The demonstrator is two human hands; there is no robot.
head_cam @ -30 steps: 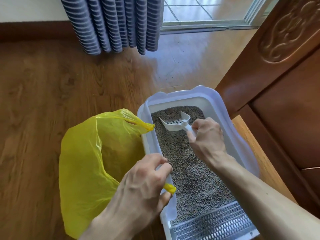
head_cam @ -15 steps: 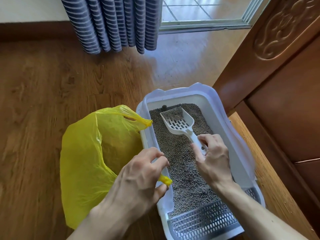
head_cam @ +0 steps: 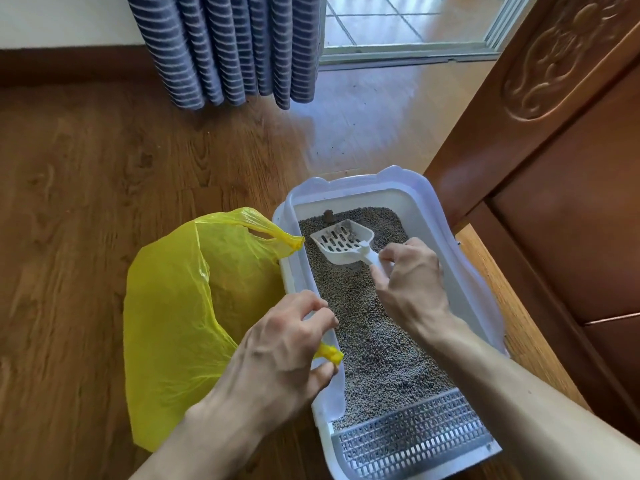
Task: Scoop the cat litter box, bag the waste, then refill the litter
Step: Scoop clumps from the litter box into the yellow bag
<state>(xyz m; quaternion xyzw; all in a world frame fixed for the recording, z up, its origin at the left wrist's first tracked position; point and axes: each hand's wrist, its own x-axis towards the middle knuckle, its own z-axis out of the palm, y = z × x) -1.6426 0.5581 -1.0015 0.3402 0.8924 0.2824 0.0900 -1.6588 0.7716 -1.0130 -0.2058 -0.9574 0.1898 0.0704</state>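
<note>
My right hand [head_cam: 412, 282] grips the white slotted scoop [head_cam: 343, 242] over the litter box [head_cam: 478, 299], knuckles up; my left hand [head_cam: 280, 351] pinches the yellow bag's [head_cam: 173, 313] handle at the box's left rim.

A brown wood-grain plank floor [head_cam: 104, 202] fills the view from nine o'clock to the centre. At twelve o'clock a blue-grey curtain with thin white stripes [head_cam: 228, 46] hangs in folds, its hem just above the floor. At one o'clock a pale metal sliding-door track [head_cam: 408, 53] borders a sunlit tiled floor [head_cam: 398, 15] beyond. At three o'clock stands a reddish-brown wooden door with a carved oval ornament [head_cam: 561, 140]. A dark brown skirting board [head_cam: 69, 64] runs at ten o'clock.
</note>
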